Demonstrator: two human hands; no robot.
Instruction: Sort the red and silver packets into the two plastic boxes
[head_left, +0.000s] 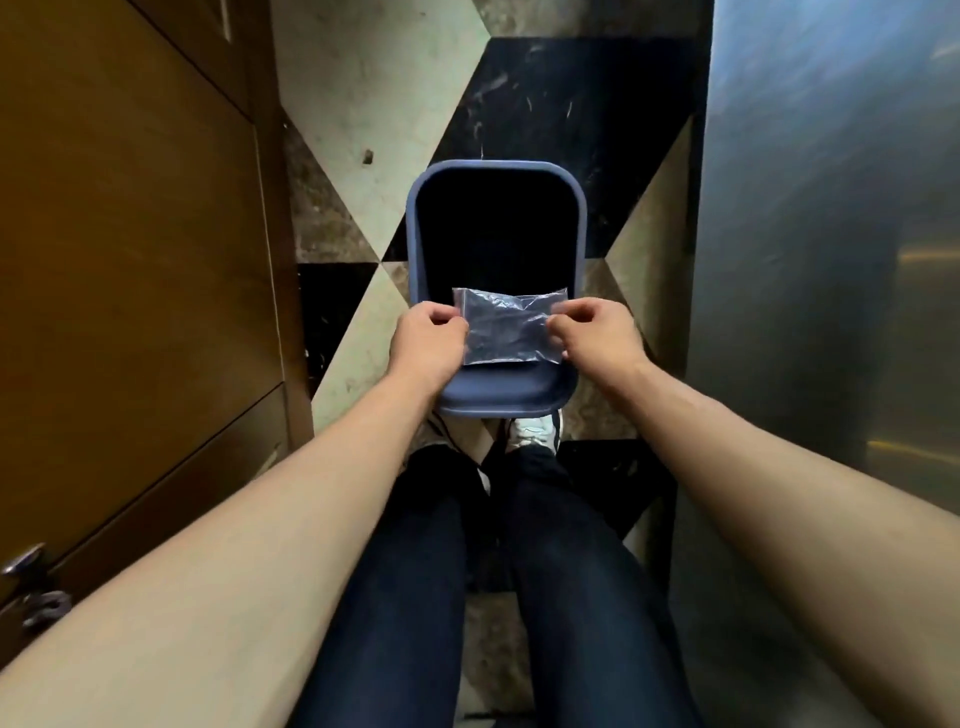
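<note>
- Left hand (427, 328) pinched on the left edge of a silver packet (510, 326), fingers curled in, thumb toward the packet.
- Right hand (597, 332) pinched on the right edge of the same packet, fingers likewise curled.
- Packet stretched flat between both hands, crinkled and shiny, held above the near half of a blue plastic box (497, 244); packet's lower edge over the box's near inner wall, upper edge over the dark inside.
- Box standing on a patterned stone floor (363, 93), open side up, rounded corners, inside too dark to tell contents.
- Left wrist overlapping the box's near-left corner; right hand just past the box's near-right rim.
- Only one box in view.
- Below the box's near rim, white shoes (530, 431) and dark trousers (410, 571), legs close together.
- Wooden cabinet (130, 260) along the left edge of the floor, metal latch (23, 564) at its lower part.
- Brushed metal panel (831, 260) along the right edge of the floor.
- Both forearms bare, reaching in from the lower corners.
</note>
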